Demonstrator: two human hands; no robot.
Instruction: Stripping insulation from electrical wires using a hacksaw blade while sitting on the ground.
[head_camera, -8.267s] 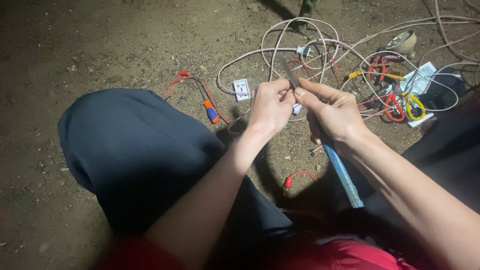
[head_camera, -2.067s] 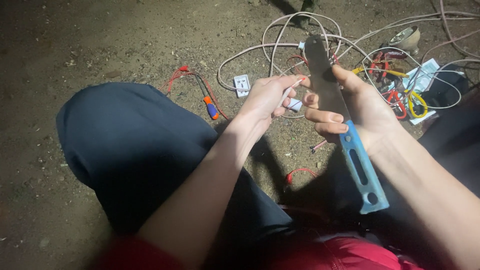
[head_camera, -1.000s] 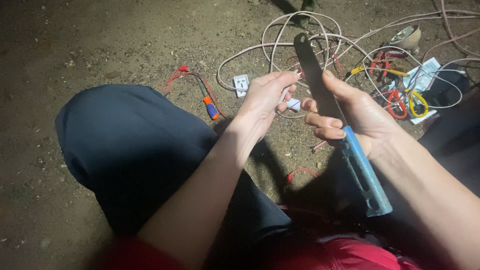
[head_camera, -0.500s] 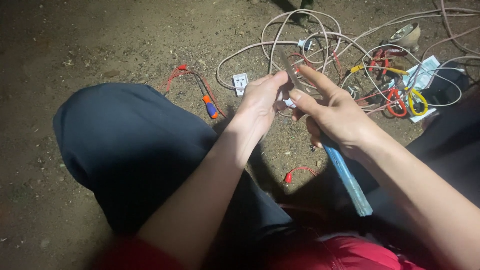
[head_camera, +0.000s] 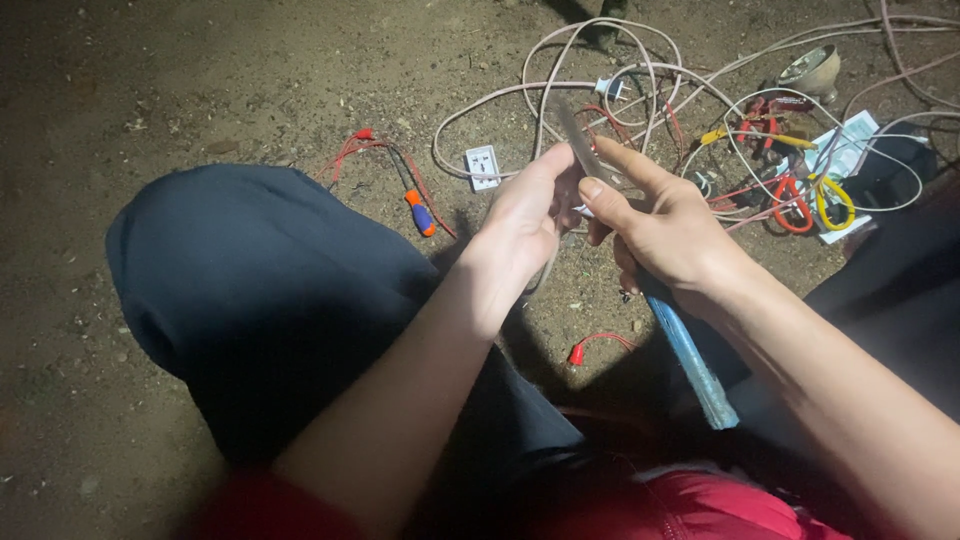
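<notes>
My right hand (head_camera: 668, 232) grips a long knife (head_camera: 692, 358) by its blue handle, which sticks out below the palm; the dull grey blade points up past my forefinger. My left hand (head_camera: 522, 215) is closed just beside it, fingertips pinching a small white piece of cable against the blade. What lies between the two thumbs is mostly hidden. Both hands hover above the dirt, over my dark-trousered knee (head_camera: 250, 290).
On the dirt ground (head_camera: 200, 80) lie a tangle of pale cables (head_camera: 600, 60), a white socket plate (head_camera: 482, 166), an orange-and-blue screwdriver (head_camera: 420, 212), red wires (head_camera: 352, 148), scissors with red and yellow handles (head_camera: 812, 200), and a red-capped wire (head_camera: 588, 346).
The knife, held raised with its blade upright a second ago, has tipped down and my right hand has moved in against my left, which now meets the blade.
</notes>
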